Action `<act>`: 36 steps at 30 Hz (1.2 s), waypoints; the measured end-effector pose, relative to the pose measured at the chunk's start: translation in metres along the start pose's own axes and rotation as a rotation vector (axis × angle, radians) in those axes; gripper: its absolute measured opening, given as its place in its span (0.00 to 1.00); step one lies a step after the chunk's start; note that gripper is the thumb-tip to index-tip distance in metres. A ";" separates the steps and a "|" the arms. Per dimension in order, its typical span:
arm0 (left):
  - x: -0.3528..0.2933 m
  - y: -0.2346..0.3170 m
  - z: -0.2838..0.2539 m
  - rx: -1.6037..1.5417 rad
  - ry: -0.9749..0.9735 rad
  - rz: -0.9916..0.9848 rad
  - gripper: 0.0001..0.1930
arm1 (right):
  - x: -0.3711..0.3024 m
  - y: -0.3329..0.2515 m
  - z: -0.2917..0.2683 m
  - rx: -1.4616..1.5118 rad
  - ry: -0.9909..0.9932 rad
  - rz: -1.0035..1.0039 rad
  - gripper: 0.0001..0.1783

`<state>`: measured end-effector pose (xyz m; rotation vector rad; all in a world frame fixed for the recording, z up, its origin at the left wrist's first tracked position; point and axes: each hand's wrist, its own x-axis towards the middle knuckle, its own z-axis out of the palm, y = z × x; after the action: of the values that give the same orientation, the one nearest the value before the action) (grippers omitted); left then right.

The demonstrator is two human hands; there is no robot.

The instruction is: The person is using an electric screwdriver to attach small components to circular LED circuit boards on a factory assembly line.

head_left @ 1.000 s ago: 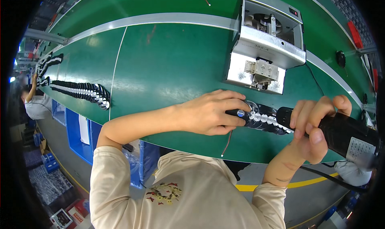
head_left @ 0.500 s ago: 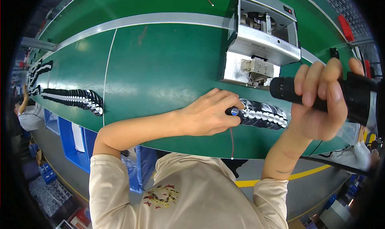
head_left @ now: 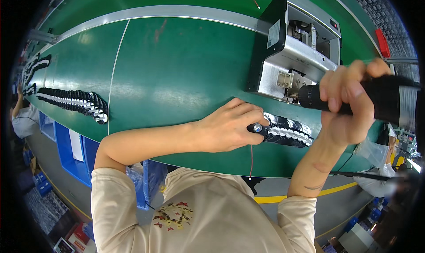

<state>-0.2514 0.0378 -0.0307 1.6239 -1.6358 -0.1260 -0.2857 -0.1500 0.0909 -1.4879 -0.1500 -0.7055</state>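
My right hand (head_left: 347,104) is wrapped around a black electric screwdriver (head_left: 310,97). The screwdriver's nose points left, at the front outlet of a metal screw feeder (head_left: 305,51); whether its bit touches there I cannot tell. On the green bench, my left hand (head_left: 237,125) has its fingers closed on a small black part with a round, shiny end (head_left: 257,127). That part lies at the left end of a row of black and white parts (head_left: 290,131). A thin red wire (head_left: 252,162) hangs from beneath my left hand over the bench edge.
Another long row of black and white parts (head_left: 75,103) lies on the left of the bench, with more (head_left: 37,67) beyond. Blue bins (head_left: 73,153) stand below the front edge. A clear plastic bag (head_left: 374,149) is at the right. Other people sit at both sides.
The view has turned slightly, so the feeder appears farther right. The screwdriver's nose has come closer to the feeder's outlet. My left hand keeps its hold on the black part.
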 end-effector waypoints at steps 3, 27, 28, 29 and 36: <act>-0.004 0.000 0.001 0.024 0.022 -0.007 0.08 | -0.015 -0.003 -0.004 0.149 -0.111 -0.019 0.21; 0.000 0.002 0.004 -0.002 0.046 -0.030 0.07 | -0.059 0.002 0.011 0.082 -0.111 0.101 0.19; 0.000 0.002 0.004 -0.003 0.047 -0.029 0.07 | -0.059 0.003 0.011 0.035 -0.132 0.087 0.17; -0.001 0.002 0.005 -0.009 0.052 -0.029 0.07 | -0.059 0.004 0.010 0.033 -0.133 0.087 0.17; -0.004 0.001 0.001 0.000 0.004 -0.028 0.07 | -0.052 0.005 0.004 0.124 -0.224 0.062 0.19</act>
<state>-0.2540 0.0410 -0.0328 1.6467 -1.6103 -0.1376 -0.3234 -0.1291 0.0606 -1.4428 -0.3120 -0.4699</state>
